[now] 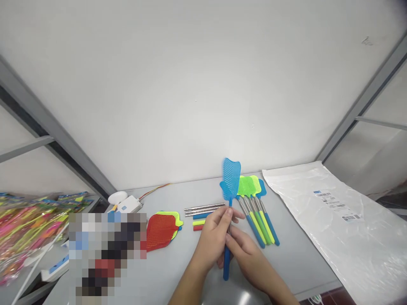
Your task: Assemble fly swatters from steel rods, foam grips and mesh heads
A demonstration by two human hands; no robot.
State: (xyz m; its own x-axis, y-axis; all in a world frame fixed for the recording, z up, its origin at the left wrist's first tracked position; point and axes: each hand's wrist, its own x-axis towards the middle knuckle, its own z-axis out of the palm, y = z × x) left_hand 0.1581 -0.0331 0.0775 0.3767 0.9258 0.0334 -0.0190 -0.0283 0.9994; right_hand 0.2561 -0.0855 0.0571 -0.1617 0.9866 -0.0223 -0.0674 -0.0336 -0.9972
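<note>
A blue fly swatter [230,180] stands upright above the grey table [295,254], its mesh head up and its blue grip pointing down. My left hand [213,239] is closed round its metal shaft just below the head. My right hand [243,248] is closed on the shaft lower down, next to the left. Just right of them lies a row of finished swatters [257,214] with green and blue heads and grips.
Metal rods [203,208] and loose coloured grips [199,222] lie left of my hands. Loose red and yellow-green swatter heads [162,229] lie further left. A clear plastic bag [346,220] covers the table's right side. Packaged swatters [28,224] pile at far left.
</note>
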